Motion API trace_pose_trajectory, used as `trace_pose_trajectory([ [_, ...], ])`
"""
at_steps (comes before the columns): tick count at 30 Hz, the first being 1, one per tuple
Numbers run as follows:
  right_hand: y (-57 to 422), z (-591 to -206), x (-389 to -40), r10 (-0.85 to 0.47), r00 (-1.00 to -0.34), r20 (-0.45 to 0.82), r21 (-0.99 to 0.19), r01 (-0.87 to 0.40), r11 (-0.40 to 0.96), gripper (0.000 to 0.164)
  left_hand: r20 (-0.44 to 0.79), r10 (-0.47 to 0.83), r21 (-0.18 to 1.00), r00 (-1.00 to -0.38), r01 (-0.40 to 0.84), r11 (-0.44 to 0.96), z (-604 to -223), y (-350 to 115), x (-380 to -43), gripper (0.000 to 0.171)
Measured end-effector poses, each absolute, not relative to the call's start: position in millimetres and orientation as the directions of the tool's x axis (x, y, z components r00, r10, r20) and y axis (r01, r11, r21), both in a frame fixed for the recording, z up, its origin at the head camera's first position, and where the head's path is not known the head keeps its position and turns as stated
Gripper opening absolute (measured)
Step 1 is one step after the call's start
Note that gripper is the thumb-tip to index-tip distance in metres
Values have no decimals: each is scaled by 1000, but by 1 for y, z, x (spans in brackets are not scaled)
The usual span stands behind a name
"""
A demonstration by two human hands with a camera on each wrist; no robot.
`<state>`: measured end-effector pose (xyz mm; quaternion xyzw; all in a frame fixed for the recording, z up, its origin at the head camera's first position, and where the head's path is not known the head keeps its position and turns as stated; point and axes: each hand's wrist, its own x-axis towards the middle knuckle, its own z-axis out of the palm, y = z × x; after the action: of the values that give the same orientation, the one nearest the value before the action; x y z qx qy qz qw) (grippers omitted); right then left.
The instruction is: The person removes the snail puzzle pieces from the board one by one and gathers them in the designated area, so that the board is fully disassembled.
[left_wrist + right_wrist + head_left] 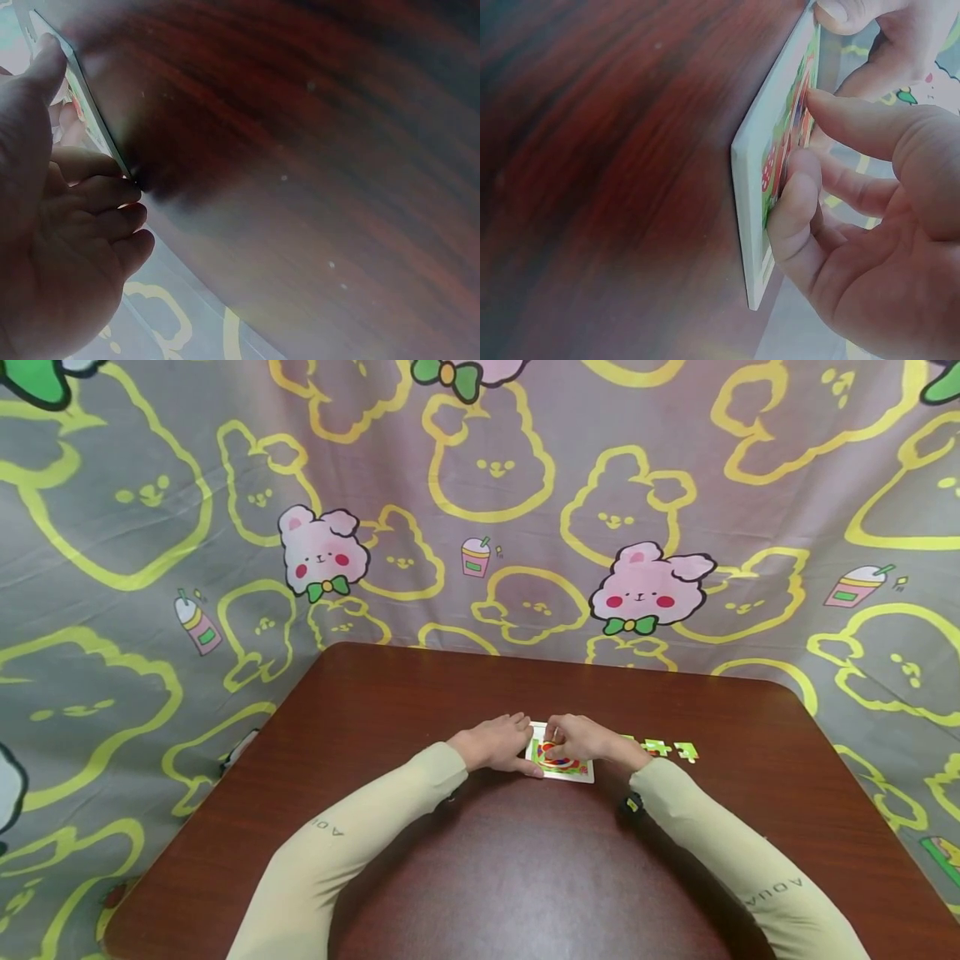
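Observation:
In the head view, a small jigsaw puzzle board (573, 777) with a white frame and a red, blue and green picture lies flat on the table. My left hand (498, 744) rests along its left side, thumb on the near corner of the frame and fingers spread toward the far corner. The left wrist view shows that thumb (46, 66) over the frame's edge. My right hand (588, 739) is over the picture. Its thumb (855, 124) and curled fingers (795, 210) pinch at a red puzzle piece (552, 748) in the board, mostly hidden by them.
Several loose green puzzle pieces (657, 748) lie on the table right of the board, partly behind my right wrist. The brown wooden table (480, 877) reaches back to a grey curtain (525, 468) printed with cartoon animals, which also hangs at both sides.

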<state>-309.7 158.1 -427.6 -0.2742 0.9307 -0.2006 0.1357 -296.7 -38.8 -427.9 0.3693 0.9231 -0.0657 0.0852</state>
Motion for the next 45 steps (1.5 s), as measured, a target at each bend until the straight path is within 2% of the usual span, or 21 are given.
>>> trace_pose_trajectory([
  [7,158,-427,-307,-564,-816,-125,-464,-454,761,26,-209,668,-79,-714,693,717,-429,-39,-297,90],
  [16,159,-428,-306,-562,-823,-89,-518,-444,732,12,-219,662,-68,-717,688,722,-428,-39,-296,91],
  [22,160,-426,-305,-574,-814,-83,-562,-438,702,10,-214,668,-73,-713,694,717,-427,-39,-296,90],
  [30,158,-427,-305,-591,-806,-32,-514,-494,701,13,-222,662,-68,-715,689,721,-428,-39,-297,90],
  [35,158,-428,-305,-603,-796,-43,-541,-489,684,12,-256,639,-30,-725,667,744,-427,-39,-298,92],
  [40,160,-428,-306,-613,-787,-74,-595,-459,660,10,-284,627,-10,-726,656,755,-423,-39,-298,81],
  [45,162,-427,-308,-633,-767,-109,-615,-448,649,9,-257,647,-52,-718,679,732,-422,-38,-298,71],
])
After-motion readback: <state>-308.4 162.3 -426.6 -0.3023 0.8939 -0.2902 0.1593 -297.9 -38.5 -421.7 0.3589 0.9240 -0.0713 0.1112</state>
